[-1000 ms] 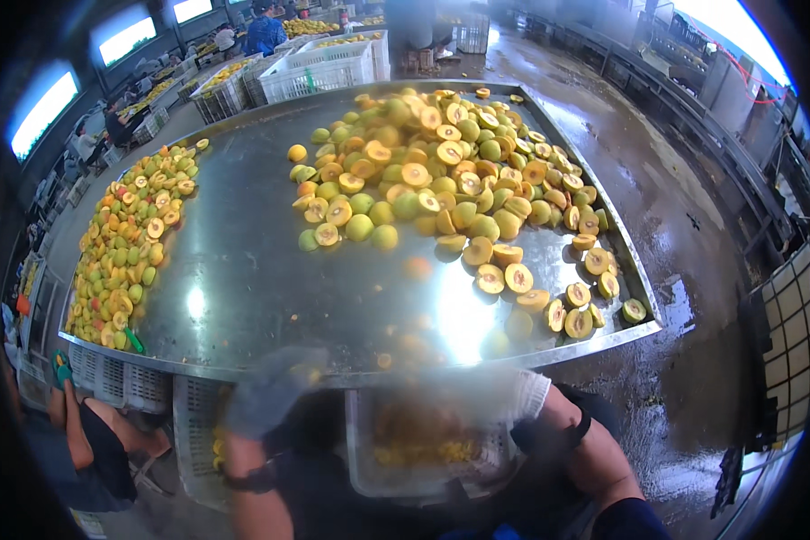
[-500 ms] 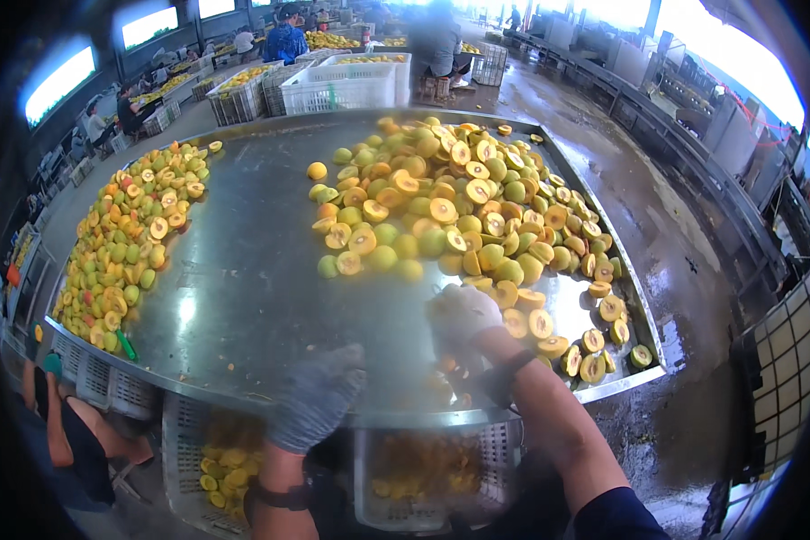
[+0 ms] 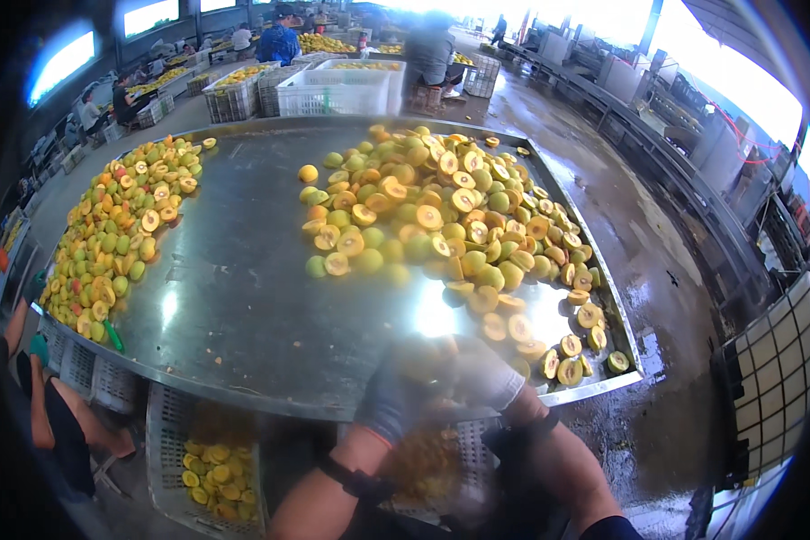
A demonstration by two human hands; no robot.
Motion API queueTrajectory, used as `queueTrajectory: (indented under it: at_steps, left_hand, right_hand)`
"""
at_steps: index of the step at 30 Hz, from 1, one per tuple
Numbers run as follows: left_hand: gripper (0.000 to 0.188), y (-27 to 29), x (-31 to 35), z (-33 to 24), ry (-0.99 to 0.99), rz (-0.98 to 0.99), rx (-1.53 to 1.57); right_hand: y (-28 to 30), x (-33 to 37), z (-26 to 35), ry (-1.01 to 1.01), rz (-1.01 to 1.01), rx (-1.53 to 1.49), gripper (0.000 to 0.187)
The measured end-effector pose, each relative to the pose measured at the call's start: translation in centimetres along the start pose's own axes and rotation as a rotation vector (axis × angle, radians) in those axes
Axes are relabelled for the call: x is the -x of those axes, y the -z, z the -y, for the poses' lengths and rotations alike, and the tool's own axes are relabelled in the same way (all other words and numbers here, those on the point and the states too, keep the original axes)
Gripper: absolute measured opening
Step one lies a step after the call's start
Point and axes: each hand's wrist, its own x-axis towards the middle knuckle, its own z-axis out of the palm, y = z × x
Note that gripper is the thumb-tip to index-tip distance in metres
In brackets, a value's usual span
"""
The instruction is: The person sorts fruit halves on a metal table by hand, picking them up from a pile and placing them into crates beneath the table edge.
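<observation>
The left hand (image 3: 403, 382) and right hand (image 3: 488, 373), both gloved, are close together over the near edge of the metal bench (image 3: 252, 297). Both are blurred, so how far they are open, and whether they hold anything, cannot be told. Beyond them spreads a heap of fruit (image 3: 441, 207), many pieces halved, with loose halves (image 3: 567, 370) just right of the right hand. Well left of the hands lies a second pile (image 3: 121, 234); below and left, a crate (image 3: 157, 450) contains yellow pieces (image 3: 220, 477).

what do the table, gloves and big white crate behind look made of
Table: metal, probably steel, smooth grey, with mirror-like glare. Gloves: likely fabric, matte, soft-looking; blur hides any weave. White crate: likely moulded plastic, smooth-looking, with thin, evenly coloured walls.
</observation>
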Motion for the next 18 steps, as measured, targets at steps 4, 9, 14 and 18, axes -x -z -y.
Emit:
queueTrajectory:
  at_steps: [4, 9, 14, 18]
  left_hand:
    - [0.052, -1.3, 0.0, 1.1, -0.071, -0.008, -0.034]
    - [0.05, -3.2, -0.2, -1.5, 0.137, -0.232, -0.274]
    - [0.062, -3.6, -0.5, -3.1, 0.075, -0.217, -0.139]
    - [0.069, -3.4, -0.7, -3.6, 0.107, -0.246, -0.114]
  right_hand:
    - [-1.1, 2.2, -0.7, 0.123, -0.182, 0.049, 0.03]
    - [0.0, 2.0, -2.8, 0.196, -0.265, 0.191, 0.03]
    - [0.7, 2.7, -0.4, -0.014, -0.23, -0.319, 0.03]
    - [0.5, 2.7, -0.2, 0.024, -0.196, -0.139, 0.032]
